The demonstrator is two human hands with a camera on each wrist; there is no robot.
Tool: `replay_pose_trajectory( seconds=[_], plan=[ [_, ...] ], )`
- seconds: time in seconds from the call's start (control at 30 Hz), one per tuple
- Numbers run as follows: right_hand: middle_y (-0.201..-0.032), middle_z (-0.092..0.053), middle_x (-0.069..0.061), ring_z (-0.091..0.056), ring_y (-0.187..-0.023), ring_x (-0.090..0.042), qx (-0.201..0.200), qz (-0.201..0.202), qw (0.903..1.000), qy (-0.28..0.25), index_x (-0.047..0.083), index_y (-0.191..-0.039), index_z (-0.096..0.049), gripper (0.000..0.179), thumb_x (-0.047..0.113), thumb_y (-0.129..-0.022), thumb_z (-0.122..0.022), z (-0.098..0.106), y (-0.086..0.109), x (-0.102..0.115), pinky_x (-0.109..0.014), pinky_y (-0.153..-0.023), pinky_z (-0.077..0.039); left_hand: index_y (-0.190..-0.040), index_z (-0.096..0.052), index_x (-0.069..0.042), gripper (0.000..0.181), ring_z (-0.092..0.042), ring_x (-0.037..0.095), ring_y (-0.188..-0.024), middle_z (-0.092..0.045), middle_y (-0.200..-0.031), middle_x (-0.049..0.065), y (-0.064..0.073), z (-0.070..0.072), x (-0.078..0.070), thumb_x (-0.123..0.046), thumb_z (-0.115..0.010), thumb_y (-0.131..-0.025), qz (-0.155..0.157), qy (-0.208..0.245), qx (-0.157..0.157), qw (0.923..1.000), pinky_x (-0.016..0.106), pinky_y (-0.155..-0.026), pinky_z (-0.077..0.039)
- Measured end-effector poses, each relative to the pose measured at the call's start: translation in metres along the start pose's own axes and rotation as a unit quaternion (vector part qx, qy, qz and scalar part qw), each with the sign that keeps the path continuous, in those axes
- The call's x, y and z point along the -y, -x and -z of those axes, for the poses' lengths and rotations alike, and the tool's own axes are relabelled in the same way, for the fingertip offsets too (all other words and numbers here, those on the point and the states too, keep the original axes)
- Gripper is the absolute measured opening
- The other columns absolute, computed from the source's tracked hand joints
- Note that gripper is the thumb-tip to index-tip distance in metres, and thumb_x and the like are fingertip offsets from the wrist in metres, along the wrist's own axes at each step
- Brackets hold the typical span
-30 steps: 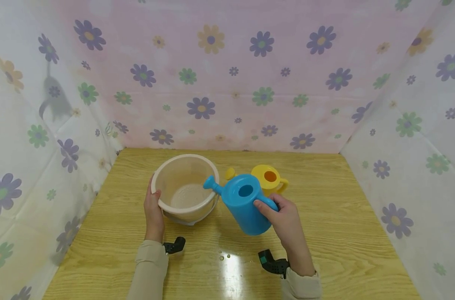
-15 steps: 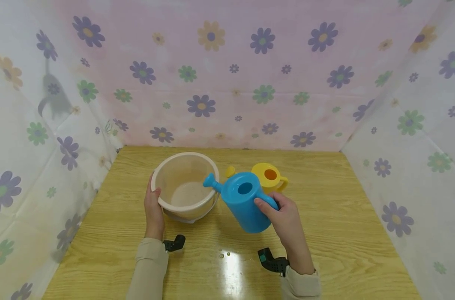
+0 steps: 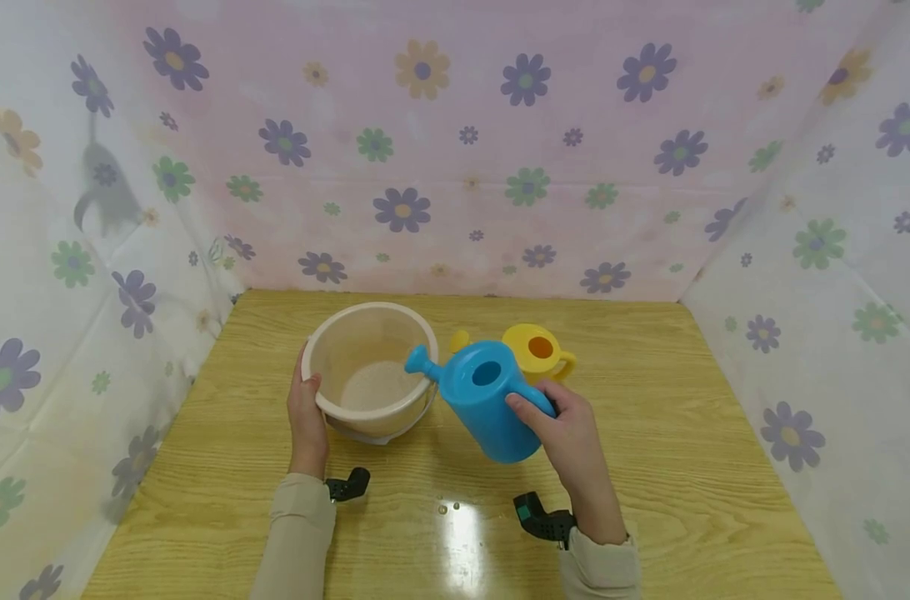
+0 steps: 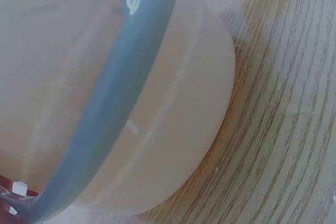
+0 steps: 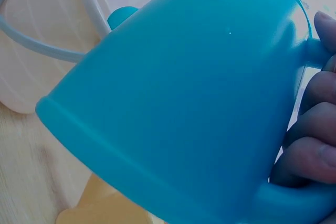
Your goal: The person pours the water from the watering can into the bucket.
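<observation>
My right hand (image 3: 563, 437) grips the handle of a blue watering can (image 3: 487, 398), which is lifted and tilted left so its spout (image 3: 419, 362) reaches over the rim of a translucent cream bucket (image 3: 370, 367). My left hand (image 3: 306, 408) holds the bucket's left rim, thumb over the edge. In the right wrist view the blue can (image 5: 189, 98) fills the frame, my fingers (image 5: 315, 129) curled round its handle, the bucket (image 5: 42, 51) behind it. The left wrist view shows the bucket's wall (image 4: 173, 129) and its grey-blue bail handle (image 4: 105, 114) up close.
A yellow watering can (image 3: 539, 352) stands just behind the blue one on the wooden table (image 3: 687, 467). Small water drops (image 3: 447, 506) lie near the front. Floral cloth walls (image 3: 455, 150) close in the back and both sides.
The blue can has crept slightly left and up toward the bucket, staying tilted. My left hand and the bucket have stayed where they were.
</observation>
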State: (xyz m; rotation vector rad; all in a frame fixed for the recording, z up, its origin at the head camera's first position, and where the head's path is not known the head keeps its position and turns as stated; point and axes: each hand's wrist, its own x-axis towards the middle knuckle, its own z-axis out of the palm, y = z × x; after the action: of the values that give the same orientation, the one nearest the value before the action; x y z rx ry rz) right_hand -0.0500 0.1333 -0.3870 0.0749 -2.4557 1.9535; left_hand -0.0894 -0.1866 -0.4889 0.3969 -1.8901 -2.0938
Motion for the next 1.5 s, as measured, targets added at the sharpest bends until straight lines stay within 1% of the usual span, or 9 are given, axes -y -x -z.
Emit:
replay_pose_trajectory(
  seconds=[0.17, 0.3, 0.4, 0.63, 0.77, 0.93, 1.13, 1.3, 1.5],
  plan=[
    [-0.072, -0.048, -0.012, -0.05, -0.08, -0.027, -0.001, 0.005, 1.0, -0.005, 0.005, -0.077, -0.054, 0.029, 0.031, -0.079, -0.067, -0.0009, -0.0012, -0.0009, -0.039, -0.073, -0.042, -0.135, -0.032, -0.04, 0.046, -0.024, 0.008, -0.128, -0.027, -0.14, -0.018, -0.001, 0.0008, 0.0019, -0.023, -0.033, -0.093, 0.001, -0.004, 0.002, 1.0, 0.041, -0.104, -0.018],
    [-0.071, -0.048, -0.011, -0.05, -0.079, -0.027, -0.001, 0.009, 1.0, -0.002, 0.005, -0.077, -0.054, 0.029, 0.031, -0.078, -0.067, -0.0033, -0.0009, -0.0001, -0.039, -0.073, -0.043, -0.136, -0.031, -0.04, 0.047, -0.024, 0.009, -0.128, -0.027, -0.14, -0.018, 0.0001, 0.0028, 0.0024, -0.023, -0.033, -0.093, 0.006, -0.005, 0.003, 1.0, 0.042, -0.104, -0.017],
    [-0.072, -0.049, -0.01, -0.051, -0.079, -0.027, -0.005, 0.011, 0.9999, 0.005, 0.006, -0.077, -0.055, 0.029, 0.033, -0.078, -0.067, -0.0046, -0.0007, 0.0001, -0.039, -0.073, -0.044, -0.136, -0.031, -0.039, 0.047, -0.024, 0.01, -0.129, -0.026, -0.141, -0.017, 0.0006, 0.0028, 0.0017, -0.022, -0.033, -0.093, 0.012, 0.0, 0.003, 0.9999, 0.043, -0.104, -0.017],
    [-0.068, -0.045, -0.01, -0.049, -0.075, -0.026, -0.02, 0.017, 0.9994, 0.021, 0.007, -0.075, -0.054, 0.03, 0.034, -0.078, -0.066, -0.006, 0.0002, -0.0022, -0.037, -0.069, -0.043, -0.135, -0.032, -0.04, 0.046, -0.023, 0.008, -0.128, -0.026, -0.14, -0.018, 0.0004, 0.0018, 0.0018, -0.022, -0.033, -0.093, 0.015, -0.002, 0.002, 0.9999, 0.041, -0.104, -0.018],
    [-0.068, -0.045, -0.009, -0.049, -0.074, -0.025, -0.031, 0.014, 0.999, 0.03, 0.008, -0.074, -0.054, 0.031, 0.035, -0.078, -0.067, -0.0074, 0.0006, -0.0023, -0.035, -0.067, -0.042, -0.136, -0.032, -0.039, 0.046, -0.023, 0.009, -0.129, -0.026, -0.141, -0.018, 0.0003, 0.0023, 0.0028, -0.021, -0.032, -0.093, 0.014, 0.0, 0.0, 0.9999, 0.042, -0.104, -0.018],
    [-0.064, -0.041, -0.008, -0.048, -0.07, -0.024, -0.039, 0.015, 0.9984, 0.038, 0.008, -0.071, -0.053, 0.031, 0.035, -0.077, -0.067, -0.0082, 0.0009, -0.0016, -0.034, -0.065, -0.041, -0.136, -0.032, -0.038, 0.046, -0.024, 0.011, -0.129, -0.026, -0.141, -0.015, 0.0003, 0.0022, 0.0042, -0.02, -0.032, -0.094, 0.006, 0.0, 0.0, 1.0, 0.045, -0.103, -0.019],
    [-0.061, -0.04, -0.007, -0.048, -0.068, -0.023, -0.045, 0.023, 0.9973, 0.053, 0.009, -0.068, -0.052, 0.031, 0.035, -0.078, -0.067, -0.0072, -0.0006, -0.0028, -0.033, -0.063, -0.041, -0.137, -0.032, -0.036, 0.046, -0.024, 0.009, -0.129, -0.027, -0.14, -0.017, -0.001, -0.0008, 0.0035, -0.021, -0.032, -0.094, -0.001, 0.0, -0.002, 1.0, 0.043, -0.104, -0.018],
    [-0.06, -0.038, -0.005, -0.048, -0.066, -0.022, -0.046, 0.036, 0.9967, 0.057, 0.01, -0.068, -0.051, 0.032, 0.036, -0.078, -0.066, -0.0073, -0.0013, -0.0027, -0.032, -0.062, -0.041, -0.136, -0.033, -0.038, 0.045, -0.024, 0.009, -0.128, -0.028, -0.14, -0.018, -0.0002, -0.0008, 0.0022, -0.024, -0.033, -0.093, -0.001, -0.002, -0.003, 1.0, 0.043, -0.104, -0.018],
    [-0.056, -0.033, -0.002, -0.046, -0.061, -0.02, -0.05, 0.044, 0.9958, 0.063, 0.01, -0.065, -0.048, 0.033, 0.034, -0.078, -0.067, -0.0093, 0.0006, -0.0051, -0.031, -0.059, -0.039, -0.138, -0.032, -0.035, 0.046, -0.025, 0.011, -0.128, -0.027, -0.141, -0.015, 0.0032, 0.0018, 0.0025, -0.021, -0.033, -0.093, 0.005, 0.007, 0.001, 1.0, 0.045, -0.103, -0.018]
  ],
)
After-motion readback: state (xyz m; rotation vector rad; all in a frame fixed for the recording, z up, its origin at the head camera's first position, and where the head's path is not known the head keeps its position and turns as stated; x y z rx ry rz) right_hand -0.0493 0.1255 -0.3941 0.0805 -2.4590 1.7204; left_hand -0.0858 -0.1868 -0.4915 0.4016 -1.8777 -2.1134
